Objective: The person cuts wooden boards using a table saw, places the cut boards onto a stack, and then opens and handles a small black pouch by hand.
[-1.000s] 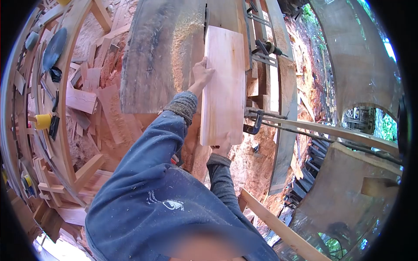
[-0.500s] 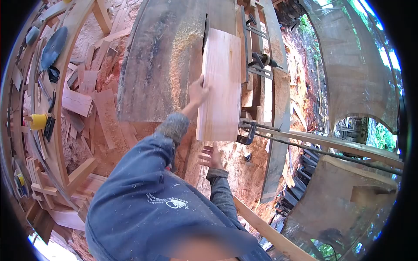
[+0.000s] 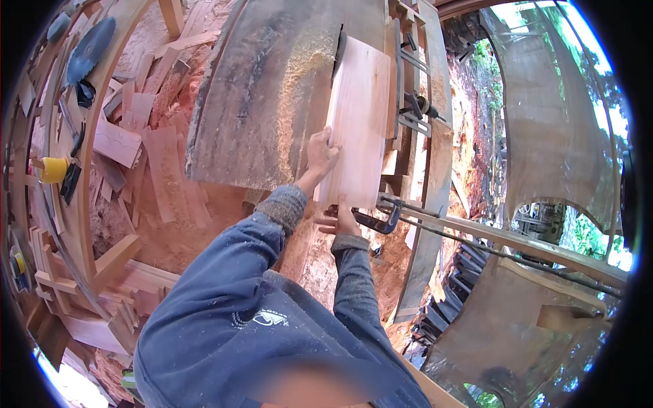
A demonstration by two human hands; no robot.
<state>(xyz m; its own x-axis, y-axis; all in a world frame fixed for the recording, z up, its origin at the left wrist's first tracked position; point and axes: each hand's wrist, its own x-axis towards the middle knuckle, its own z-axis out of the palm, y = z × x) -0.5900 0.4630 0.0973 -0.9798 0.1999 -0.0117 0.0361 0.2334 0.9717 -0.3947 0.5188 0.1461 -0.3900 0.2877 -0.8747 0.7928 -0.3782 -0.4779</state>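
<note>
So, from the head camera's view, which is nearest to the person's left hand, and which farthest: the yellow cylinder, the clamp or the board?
Nearest to the left hand first:
1. Board: right at the fingers, on the hand's right.
2. Clamp: farther right, by the board's near end.
3. Yellow cylinder: far off to the left.

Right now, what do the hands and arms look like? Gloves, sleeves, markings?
Left hand and right hand: no gloves. Left sleeve: long, dark blue, pale specks, with a greyish knit-looking left cuff. Right sleeve: long, blue-grey, with a grey right cuff. No lettering visible on either sleeve; there's a white logo on the chest.
</note>
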